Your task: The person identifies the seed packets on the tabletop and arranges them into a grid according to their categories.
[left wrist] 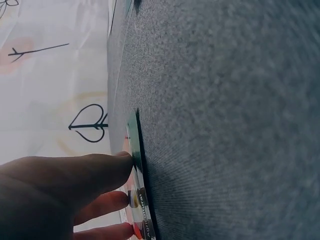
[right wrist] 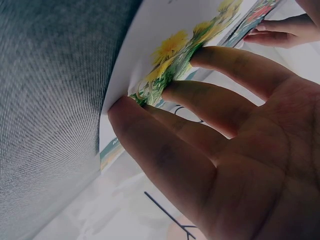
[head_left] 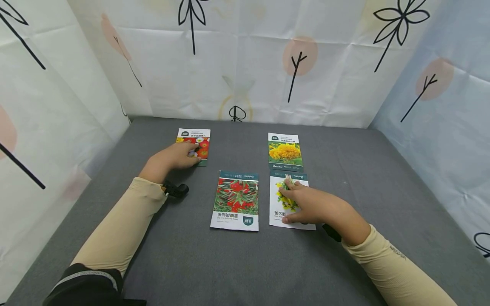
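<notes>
Four flower seed packets lie flat on the grey table. My left hand [head_left: 173,160] rests over the far-left packet with red and orange blooms [head_left: 194,133], covering part of its picture. In the left wrist view, the thumb [left wrist: 107,167] touches the green end of that packet [left wrist: 134,131]. With fingers spread, my right hand [head_left: 323,209] presses its fingertips on the near-right white packet with small yellow flowers [head_left: 276,189]; the right wrist view shows those yellow flowers under the fingers [right wrist: 225,62]. Between the hands sits a red-flower packet [head_left: 235,197], its print upside down.
A packet with a large yellow bloom [head_left: 285,151] lies upright just beyond the near-right one, their ends meeting. Grey cloth covers the table [head_left: 245,267]. White printed fabric [head_left: 245,63] hangs behind the table and along both sides.
</notes>
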{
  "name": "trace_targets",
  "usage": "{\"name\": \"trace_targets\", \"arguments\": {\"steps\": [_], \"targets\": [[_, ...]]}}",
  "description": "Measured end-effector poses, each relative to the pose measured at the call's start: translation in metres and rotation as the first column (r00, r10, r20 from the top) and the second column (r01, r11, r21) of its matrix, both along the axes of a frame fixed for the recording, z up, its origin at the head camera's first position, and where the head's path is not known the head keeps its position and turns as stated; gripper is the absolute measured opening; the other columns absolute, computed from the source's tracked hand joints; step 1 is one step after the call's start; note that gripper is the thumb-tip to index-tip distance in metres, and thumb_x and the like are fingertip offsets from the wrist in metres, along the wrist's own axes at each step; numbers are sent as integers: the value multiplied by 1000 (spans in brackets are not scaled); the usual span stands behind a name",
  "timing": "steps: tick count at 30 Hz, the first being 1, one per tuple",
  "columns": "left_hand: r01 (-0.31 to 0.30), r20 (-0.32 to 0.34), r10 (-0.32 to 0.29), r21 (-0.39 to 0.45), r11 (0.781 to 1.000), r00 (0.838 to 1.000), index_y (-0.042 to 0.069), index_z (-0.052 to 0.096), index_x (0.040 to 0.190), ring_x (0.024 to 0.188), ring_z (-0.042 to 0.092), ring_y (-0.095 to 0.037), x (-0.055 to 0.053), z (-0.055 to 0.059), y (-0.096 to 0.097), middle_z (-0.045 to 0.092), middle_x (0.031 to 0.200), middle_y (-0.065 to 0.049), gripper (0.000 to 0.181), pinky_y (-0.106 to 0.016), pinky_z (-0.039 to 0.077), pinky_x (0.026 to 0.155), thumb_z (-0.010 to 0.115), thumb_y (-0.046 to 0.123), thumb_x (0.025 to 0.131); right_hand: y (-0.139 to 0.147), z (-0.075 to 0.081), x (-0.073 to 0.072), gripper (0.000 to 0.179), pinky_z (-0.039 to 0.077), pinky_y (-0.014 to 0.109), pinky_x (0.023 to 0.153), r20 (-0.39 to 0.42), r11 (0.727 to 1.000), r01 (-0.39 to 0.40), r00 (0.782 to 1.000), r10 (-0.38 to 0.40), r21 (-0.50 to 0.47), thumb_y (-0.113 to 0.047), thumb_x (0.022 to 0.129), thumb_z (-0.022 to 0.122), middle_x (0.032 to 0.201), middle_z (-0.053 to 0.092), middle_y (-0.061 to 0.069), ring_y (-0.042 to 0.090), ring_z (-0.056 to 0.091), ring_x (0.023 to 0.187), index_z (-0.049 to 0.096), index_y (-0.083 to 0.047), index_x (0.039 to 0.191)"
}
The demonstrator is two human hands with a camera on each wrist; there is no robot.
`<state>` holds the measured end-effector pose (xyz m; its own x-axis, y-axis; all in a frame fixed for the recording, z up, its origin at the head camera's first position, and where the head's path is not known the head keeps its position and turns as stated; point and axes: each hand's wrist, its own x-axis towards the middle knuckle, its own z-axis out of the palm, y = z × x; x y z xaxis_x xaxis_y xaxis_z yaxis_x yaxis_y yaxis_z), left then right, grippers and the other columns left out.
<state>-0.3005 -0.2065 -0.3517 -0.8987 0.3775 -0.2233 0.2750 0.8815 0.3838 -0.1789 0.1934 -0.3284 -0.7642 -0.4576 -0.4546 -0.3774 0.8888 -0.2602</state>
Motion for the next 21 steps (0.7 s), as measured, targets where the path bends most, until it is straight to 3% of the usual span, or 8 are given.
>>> {"name": "trace_targets", "arguments": {"steps": [11,21], "targets": [[3,-6,-4,-30,1000,1000,-7,39,161,154,36,-50,3,2,7,39,165,-31,64,-64,31,126,56,27,108,0,-1,-1,92,39,62,122,-4,1000,2,1000,-2,4,-47,94,80,177,17,21,48,25,161,36,-13,167],[9,-17,-10,-58,998,1000,-4,38,162,154,38,-49,1,-4,13,40,165,-30,66,-63,33,126,56,31,109,0,-1,-1,91,39,63,121,-1,1000,7,1000,-7,0,-47,94,80,177,17,21,48,25,160,37,-13,166]]}}
